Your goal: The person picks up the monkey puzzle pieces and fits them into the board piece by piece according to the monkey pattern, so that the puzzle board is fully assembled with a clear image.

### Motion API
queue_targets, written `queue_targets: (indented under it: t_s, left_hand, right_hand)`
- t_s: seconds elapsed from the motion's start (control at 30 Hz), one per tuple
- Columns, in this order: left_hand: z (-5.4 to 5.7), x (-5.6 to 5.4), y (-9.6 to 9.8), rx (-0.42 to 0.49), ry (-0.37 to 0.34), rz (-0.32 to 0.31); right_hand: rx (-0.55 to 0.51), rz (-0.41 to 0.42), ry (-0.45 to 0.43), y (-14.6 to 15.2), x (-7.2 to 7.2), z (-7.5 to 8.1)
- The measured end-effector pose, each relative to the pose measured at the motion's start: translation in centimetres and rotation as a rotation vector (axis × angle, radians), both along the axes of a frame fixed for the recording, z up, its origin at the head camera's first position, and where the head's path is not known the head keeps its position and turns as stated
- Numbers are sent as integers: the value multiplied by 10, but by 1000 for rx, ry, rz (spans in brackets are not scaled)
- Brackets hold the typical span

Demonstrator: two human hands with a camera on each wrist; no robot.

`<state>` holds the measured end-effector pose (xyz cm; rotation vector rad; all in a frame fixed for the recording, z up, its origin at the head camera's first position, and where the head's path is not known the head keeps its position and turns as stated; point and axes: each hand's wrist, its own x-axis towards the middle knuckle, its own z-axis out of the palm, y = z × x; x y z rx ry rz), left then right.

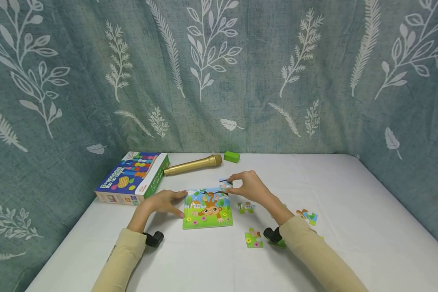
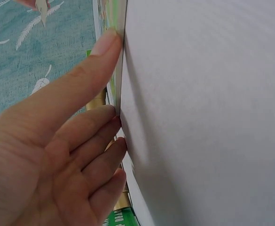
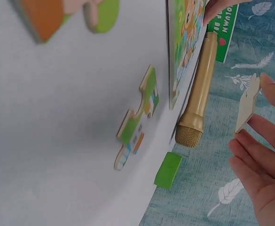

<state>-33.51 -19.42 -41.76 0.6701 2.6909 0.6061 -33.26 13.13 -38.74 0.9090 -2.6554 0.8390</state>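
Note:
A square puzzle board [image 1: 208, 221] with a cartoon monkey picture lies on the white table. My left hand [image 1: 166, 202] rests at its left side, and in the left wrist view the thumb [image 2: 83, 75] and fingertips touch the edge without curling round it. Above the board's upper right corner, my right hand [image 1: 252, 187] pinches a puzzle piece [image 1: 224, 184] between thumb and fingers. From the right wrist, this piece [image 3: 247, 104] shows a pale wooden back, held clear of the table.
Loose puzzle pieces [image 1: 253, 238] lie right of the board, some partly behind my right forearm. One small piece [image 1: 246, 207] sits near the board. Behind stand a boxed game [image 1: 131, 178], a gold microphone [image 1: 193, 165] and a green block [image 1: 231, 157]. Patterned cloth hangs beyond the table.

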Motion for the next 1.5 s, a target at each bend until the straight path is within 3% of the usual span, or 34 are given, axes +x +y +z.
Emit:
queue_targets:
  t_s: [0.77,0.97,1.37,1.5]
  left_hand:
    - [2,-1,0,5,10,-17]
    - [1,-1,0,2,9,-14]
    - [4,1,-1,3,-4,6]
    - [4,3,0,17,3,-15]
  right_hand:
    - [142,-22,-236,-29,-22,-18]
    - [177,3,-217,-35,-24,-23]
    - [245,-47,-242,-39,-22,-23]
    - [270,-43,-243,-39,-24,-25]
